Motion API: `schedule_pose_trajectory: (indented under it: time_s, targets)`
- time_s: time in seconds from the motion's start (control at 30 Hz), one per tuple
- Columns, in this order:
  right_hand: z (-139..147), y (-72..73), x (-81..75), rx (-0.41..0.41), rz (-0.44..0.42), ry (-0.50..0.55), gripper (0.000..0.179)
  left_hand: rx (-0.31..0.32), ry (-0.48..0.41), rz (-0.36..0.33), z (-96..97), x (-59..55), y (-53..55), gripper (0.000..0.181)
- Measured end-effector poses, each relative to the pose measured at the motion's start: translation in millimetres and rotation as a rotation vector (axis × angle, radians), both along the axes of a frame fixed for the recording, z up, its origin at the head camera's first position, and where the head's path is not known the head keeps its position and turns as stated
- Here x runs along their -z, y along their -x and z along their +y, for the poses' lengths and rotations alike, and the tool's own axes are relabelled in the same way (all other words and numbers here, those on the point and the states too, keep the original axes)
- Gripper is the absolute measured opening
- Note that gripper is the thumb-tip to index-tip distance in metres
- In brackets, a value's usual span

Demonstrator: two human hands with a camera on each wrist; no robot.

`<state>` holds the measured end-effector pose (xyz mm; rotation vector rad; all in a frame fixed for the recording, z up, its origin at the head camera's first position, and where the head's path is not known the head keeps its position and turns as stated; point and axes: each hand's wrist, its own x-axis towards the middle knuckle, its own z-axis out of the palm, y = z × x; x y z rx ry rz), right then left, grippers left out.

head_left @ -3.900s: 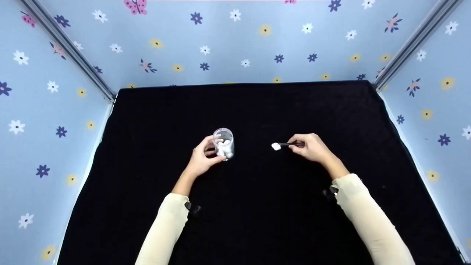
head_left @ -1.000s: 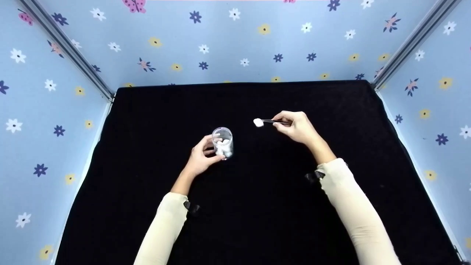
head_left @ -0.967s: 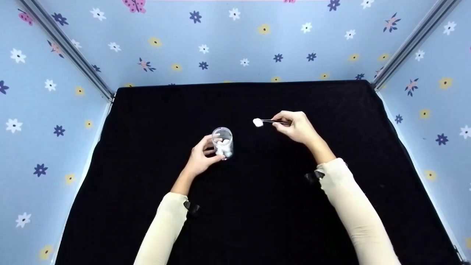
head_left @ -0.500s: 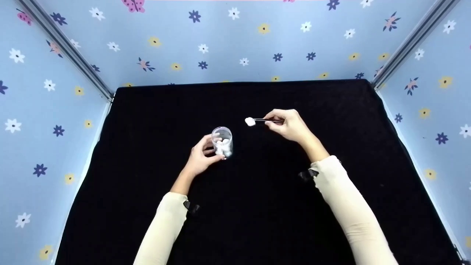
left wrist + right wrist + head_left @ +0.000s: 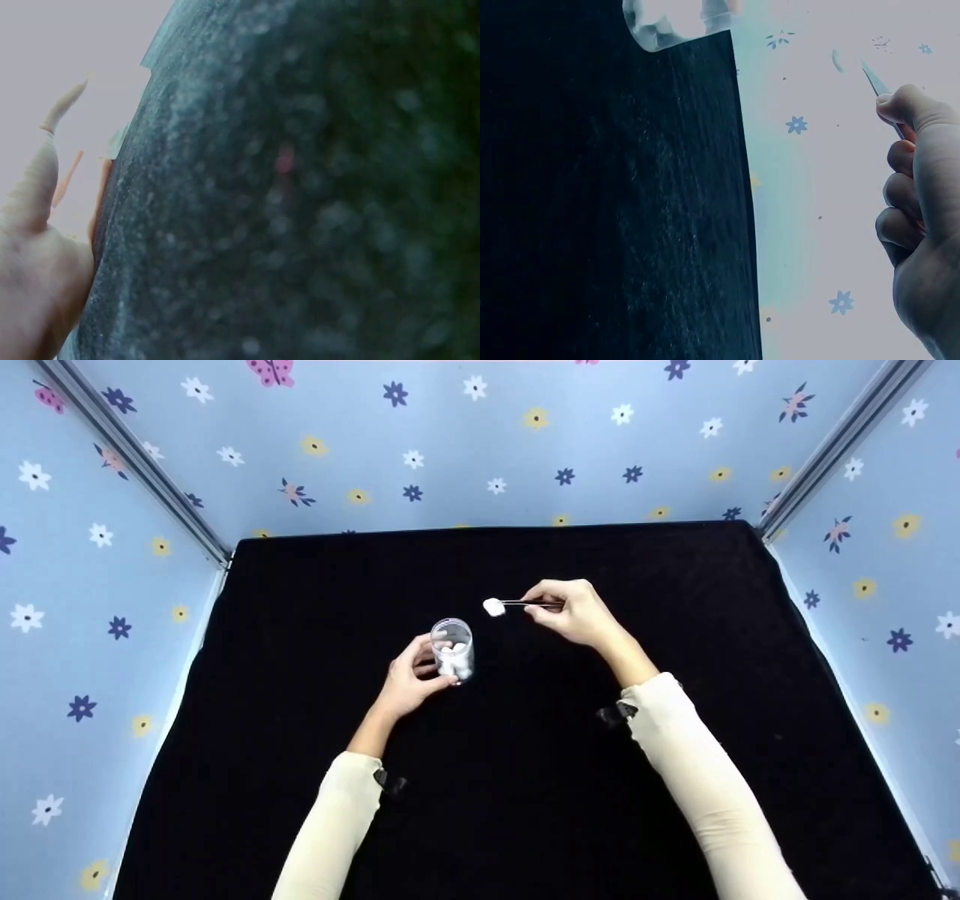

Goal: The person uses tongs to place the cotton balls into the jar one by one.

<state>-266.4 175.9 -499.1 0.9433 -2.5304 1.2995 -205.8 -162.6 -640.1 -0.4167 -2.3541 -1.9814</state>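
In the head view my left hand (image 5: 409, 681) grips a clear jar (image 5: 453, 651) around its left side, thumb in front. Several white cotton balls (image 5: 456, 661) lie inside it, and its mouth is uncovered. My right hand (image 5: 574, 610) pinches a pair of tweezers (image 5: 521, 602), held nearly level. At their tips sits one white cotton ball (image 5: 494, 607), just beyond the jar's rim and to its right, apart from it. The right wrist view shows the tweezers (image 5: 871, 77) between thumb and forefinger; the cotton ball there is washed out. Glare blurs much of the left wrist view.
A black cloth (image 5: 510, 780) covers the table. Blue flowered walls (image 5: 450, 442) stand at the back and both sides, with metal posts (image 5: 142, 465) in the corners. Small dark devices are strapped at both wrists.
My right hand has carried the tweezers and cotton ball leftward and away from me, toward the jar. The left hand and jar have stayed in place.
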Motion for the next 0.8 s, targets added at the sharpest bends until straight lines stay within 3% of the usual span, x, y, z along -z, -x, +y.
schedule_pose_trajectory:
  time_s: [0.3,0.8]
  targets:
    - [-15,0.3,-1.3,-0.032,-0.008,0.007,0.009,-0.005,0.044,-0.078,-2.9,12.2,7.4,0.075]
    - [-42,-2.3,-4.0,-0.08,0.007,0.001,0.01,-0.006,0.059,-0.07,-3.8,18.3,10.5,0.076]
